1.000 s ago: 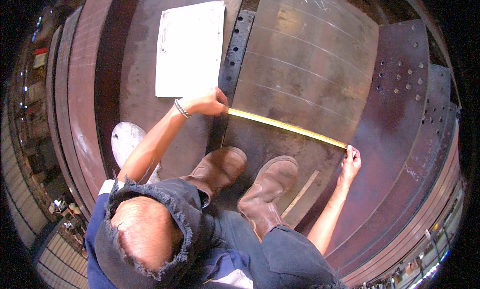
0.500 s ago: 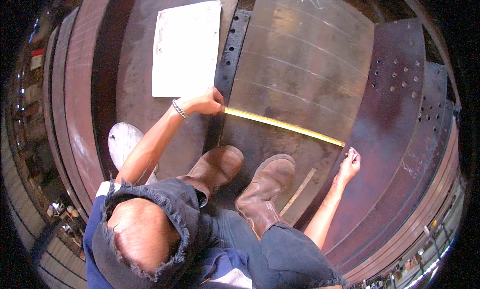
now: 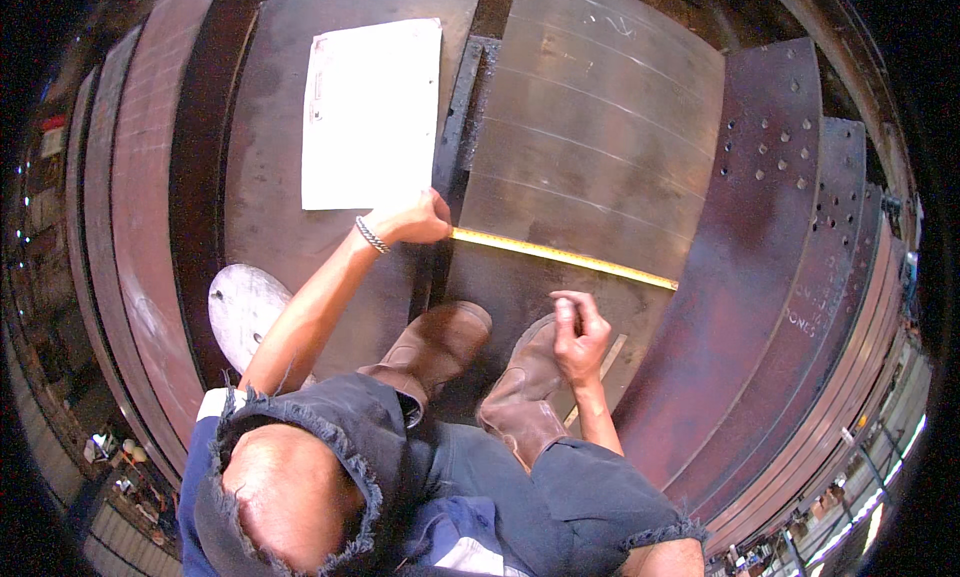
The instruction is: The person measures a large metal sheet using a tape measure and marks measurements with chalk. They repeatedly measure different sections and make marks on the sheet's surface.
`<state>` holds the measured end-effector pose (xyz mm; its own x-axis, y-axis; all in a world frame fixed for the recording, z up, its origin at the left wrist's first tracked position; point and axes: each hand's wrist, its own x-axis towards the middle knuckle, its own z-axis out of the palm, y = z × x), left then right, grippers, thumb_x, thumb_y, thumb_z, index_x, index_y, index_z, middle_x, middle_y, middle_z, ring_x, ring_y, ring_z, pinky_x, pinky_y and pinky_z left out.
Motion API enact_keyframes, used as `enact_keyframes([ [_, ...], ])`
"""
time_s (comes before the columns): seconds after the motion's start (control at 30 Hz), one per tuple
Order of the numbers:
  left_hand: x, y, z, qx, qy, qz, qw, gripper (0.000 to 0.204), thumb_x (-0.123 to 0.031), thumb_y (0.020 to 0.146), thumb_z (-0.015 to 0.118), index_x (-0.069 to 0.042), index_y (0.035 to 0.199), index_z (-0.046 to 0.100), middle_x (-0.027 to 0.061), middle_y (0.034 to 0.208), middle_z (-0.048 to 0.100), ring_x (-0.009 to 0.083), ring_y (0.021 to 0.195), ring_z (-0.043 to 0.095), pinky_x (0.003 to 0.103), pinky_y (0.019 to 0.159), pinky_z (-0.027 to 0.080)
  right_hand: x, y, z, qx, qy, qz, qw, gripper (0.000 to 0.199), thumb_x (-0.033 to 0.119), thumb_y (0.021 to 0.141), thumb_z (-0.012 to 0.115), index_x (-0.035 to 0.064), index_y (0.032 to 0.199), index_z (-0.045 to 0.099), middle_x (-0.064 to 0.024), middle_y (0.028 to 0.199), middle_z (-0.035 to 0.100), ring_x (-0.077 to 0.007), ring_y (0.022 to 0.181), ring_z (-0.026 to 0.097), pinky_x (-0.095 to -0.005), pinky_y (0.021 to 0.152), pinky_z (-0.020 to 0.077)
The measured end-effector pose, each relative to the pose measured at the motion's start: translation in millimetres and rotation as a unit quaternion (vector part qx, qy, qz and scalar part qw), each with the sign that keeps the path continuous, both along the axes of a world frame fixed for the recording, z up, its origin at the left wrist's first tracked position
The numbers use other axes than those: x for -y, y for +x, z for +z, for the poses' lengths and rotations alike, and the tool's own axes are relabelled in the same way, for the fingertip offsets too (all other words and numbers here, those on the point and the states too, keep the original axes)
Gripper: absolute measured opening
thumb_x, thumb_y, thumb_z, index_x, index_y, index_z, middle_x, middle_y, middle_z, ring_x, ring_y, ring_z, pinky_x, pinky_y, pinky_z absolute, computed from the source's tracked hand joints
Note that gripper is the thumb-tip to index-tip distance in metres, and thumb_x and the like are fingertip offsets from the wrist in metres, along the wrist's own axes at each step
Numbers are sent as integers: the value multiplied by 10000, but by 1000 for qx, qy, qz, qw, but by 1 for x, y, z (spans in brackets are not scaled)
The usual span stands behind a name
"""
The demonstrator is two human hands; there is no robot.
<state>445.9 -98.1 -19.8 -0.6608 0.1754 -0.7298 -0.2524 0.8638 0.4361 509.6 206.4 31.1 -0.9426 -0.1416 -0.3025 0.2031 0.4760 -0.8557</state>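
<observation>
My left hand [image 3: 415,219], with a chain bracelet at its wrist, is closed on one end of a yellow tape measure [image 3: 565,255]. Its blade runs out straight to the right across a dark steel plate [image 3: 600,147], and its far end lies at the plate's right edge. Faint pale lines cross the plate beyond the tape. My right hand [image 3: 582,339] is above my right boot, nearer than the tape and apart from it. Its fingers are curled together; whatever they pinch is too small to make out. A white paper sheet [image 3: 372,117] lies just beyond my left hand.
A narrow dark bar [image 3: 460,107] runs beside the sheet. Steel plates with drilled holes [image 3: 765,152] stand at the right, and long reddish steel members [image 3: 150,177] at the left. A pale round-ended plate [image 3: 240,312] lies by my left forearm. A thin strip [image 3: 612,357] is near my right wrist.
My right hand has come away from the tape's far end, leftward and nearer, to above my boot. My left hand keeps its grip on the tape measure. The view has shifted slightly.
</observation>
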Motion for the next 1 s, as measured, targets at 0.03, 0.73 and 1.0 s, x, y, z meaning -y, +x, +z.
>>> enact_keyframes([
  [0.03,-1,-2,1,4,-6,-2,1000,257,-323,765,655,-137,918,747,109,715,688,221,670,649,368,649,517,4,3,-6,-4,-6,16,1000,99,92,924,574,28,932,650,57,627,454,-24,560,359,-211,493,289],
  [0.73,0,0,-8,-4,-36,-11,999,250,-328,746,654,-162,905,753,104,768,704,245,719,667,381,698,530,17,5,-27,-45,50,59,996,114,97,919,593,-3,953,636,-59,731,608,-77,648,536,-238,604,449],
  [1.0,-2,-5,-5,20,-25,-8,999,245,-310,746,647,-152,900,753,102,751,701,237,705,665,377,685,531,14,3,-26,-33,63,62,996,88,103,898,606,28,937,631,-135,758,650,-223,667,658,-315,612,497],
])
